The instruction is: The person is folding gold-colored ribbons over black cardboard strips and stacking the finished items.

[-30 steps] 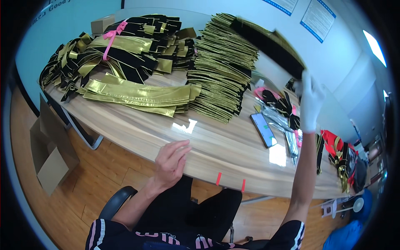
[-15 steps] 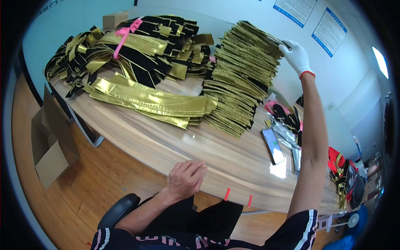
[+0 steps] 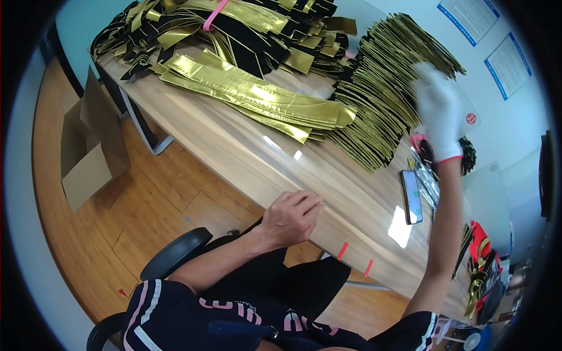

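Note:
My left hand (image 3: 291, 217), bare, rests at the table's near edge with its fingers curled in; nothing shows in it. My right hand (image 3: 438, 111), in a white glove with a red cuff edge, is over the right side of a long row of gold-edged black strips (image 3: 389, 88). Motion smears its fingers, so I cannot tell whether they hold or touch a strip. Left of that row lies a flat stack of shiny gold strips (image 3: 252, 96). Behind it is a heap of black and gold strips (image 3: 246, 44), part of it tied with a pink ribbon (image 3: 215, 16).
A phone (image 3: 411, 197) lies on the wood-grain table (image 3: 357, 202), beside clear plastic packaging (image 3: 429, 186). Two red tape marks (image 3: 343, 251) are on the near edge. An open cardboard box (image 3: 93, 155) stands on the floor at left; red and gold items (image 3: 481, 263) are at far right.
My right hand has come down and nearer from the far right end of the strip row. The whole view has shifted; my left hand stays curled at the table edge.

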Available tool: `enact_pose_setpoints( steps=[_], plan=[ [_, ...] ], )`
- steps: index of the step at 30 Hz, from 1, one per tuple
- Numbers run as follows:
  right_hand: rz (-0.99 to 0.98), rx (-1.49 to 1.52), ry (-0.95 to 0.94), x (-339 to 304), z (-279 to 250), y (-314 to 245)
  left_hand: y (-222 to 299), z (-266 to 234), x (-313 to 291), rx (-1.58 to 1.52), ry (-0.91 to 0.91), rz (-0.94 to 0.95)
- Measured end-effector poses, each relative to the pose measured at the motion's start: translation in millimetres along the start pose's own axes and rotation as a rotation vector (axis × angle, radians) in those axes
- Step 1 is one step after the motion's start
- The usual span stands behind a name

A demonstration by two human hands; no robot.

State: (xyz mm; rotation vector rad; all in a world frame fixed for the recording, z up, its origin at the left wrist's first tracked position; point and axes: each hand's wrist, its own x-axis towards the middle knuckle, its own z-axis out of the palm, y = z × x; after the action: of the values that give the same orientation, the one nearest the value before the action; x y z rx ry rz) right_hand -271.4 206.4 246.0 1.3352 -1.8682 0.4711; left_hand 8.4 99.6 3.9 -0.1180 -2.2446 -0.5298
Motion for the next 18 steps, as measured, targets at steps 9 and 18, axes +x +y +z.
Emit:
enact_pose_setpoints(
  steps=[9, 18],
  plan=[
    [0.364, 0.014, -0.631, -29, 100, -86, 1, 1, 1, -0.051, 0.003, 0.044],
    [0.459, 0.208, -0.38, -45, 89, -81, 2, -1, -3, -0.033, -0.009, 0.03]
  ],
)
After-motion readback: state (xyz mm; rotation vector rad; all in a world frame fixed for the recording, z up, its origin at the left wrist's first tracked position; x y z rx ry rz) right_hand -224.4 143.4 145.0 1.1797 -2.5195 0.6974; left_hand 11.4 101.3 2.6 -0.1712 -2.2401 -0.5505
